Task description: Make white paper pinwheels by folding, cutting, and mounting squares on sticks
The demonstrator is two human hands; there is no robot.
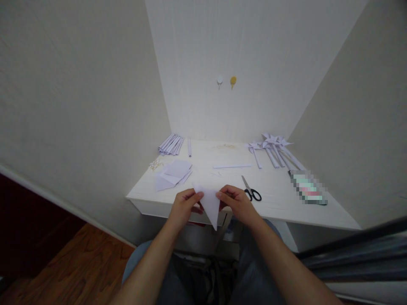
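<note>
A folded white paper triangle (211,206) hangs point-down just in front of the white desk's (286,203) near edge. My left hand (185,207) pinches its upper left corner, fingers closed on the paper. At the upper right corner my right hand (237,201) grips it the same way. Both forearms reach up from my lap.
On the desk lie black-handled scissors (252,190), a stack of folded paper sheets (173,173), a bundle of rolled paper sticks (171,144), a single paper strip (232,166), finished paper pinwheels (273,148) and a blurred packet (308,187). Two hooks (226,81) hang on the wall.
</note>
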